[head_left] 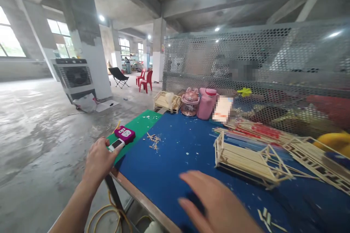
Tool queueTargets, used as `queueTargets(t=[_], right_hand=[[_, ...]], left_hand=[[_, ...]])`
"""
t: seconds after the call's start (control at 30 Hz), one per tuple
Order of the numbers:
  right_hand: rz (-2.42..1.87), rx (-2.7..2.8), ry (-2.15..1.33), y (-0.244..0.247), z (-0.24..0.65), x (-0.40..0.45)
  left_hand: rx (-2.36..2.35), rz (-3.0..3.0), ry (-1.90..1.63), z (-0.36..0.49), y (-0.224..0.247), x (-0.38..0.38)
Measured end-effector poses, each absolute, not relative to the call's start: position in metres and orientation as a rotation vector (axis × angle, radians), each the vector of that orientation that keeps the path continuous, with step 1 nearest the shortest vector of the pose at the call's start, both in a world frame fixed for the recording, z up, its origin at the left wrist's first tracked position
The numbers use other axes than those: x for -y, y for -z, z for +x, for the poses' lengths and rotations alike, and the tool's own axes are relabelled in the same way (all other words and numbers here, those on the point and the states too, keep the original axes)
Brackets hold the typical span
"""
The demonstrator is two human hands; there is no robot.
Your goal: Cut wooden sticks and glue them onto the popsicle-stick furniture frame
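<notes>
At the table's left edge my left hand [100, 158] is closed around a small white device with a dark screen [117, 145]. Right behind it a purple case with white markings [125, 134] lies on the green mat [143, 119]. My right hand [210, 200], somewhat blurred, hovers low over the blue mat [166, 164] with thumb and fingers apart and nothing in them. To its right stands a little bed-shaped frame of thin wooden sticks [246, 156], and a second stick piece [314, 164] lies beyond that.
Wood scraps [153, 141] litter the mat. Along the back are another stick model [166, 101], a pink clear jar [190, 102], a pink bottle [207, 103] and bundled sticks [257, 131], before a perforated metal screen [246, 51]. A yellow hose [105, 209] coils below the table.
</notes>
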State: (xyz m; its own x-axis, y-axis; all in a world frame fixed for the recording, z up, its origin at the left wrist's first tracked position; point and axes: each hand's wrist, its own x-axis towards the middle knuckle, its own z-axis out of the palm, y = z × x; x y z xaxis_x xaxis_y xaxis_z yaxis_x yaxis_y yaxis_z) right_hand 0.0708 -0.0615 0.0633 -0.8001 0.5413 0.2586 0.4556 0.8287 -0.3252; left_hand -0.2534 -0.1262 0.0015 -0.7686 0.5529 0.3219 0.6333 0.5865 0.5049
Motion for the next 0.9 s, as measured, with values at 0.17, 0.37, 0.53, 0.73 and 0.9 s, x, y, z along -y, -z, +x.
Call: queueTargets(t=[0.17,0.37,0.53,0.73,0.9], right_hand=[[-0.620,2.574,-0.693,-0.051,-0.139,0.018],[-0.727,2.597,-0.824,-0.002,-0.244,-0.029],[-0.680,2.609,-0.852,0.016,-0.250,-0.040],[-0.642,2.629,-0.854,0.013,-0.252,-0.040],[-0.644,2.621,-0.857,0.013,-0.250,-0.038]], left_hand=[[2.779,-1.181,0.788,-0.284,0.021,0.131],[2.593,-1.412,0.916,-0.293,0.032,0.127],[2.460,-1.548,0.964,-0.301,0.034,0.127],[2.410,-1.598,0.925,-0.292,0.036,0.122],[2.448,-1.488,0.968,-0.287,0.038,0.119]])
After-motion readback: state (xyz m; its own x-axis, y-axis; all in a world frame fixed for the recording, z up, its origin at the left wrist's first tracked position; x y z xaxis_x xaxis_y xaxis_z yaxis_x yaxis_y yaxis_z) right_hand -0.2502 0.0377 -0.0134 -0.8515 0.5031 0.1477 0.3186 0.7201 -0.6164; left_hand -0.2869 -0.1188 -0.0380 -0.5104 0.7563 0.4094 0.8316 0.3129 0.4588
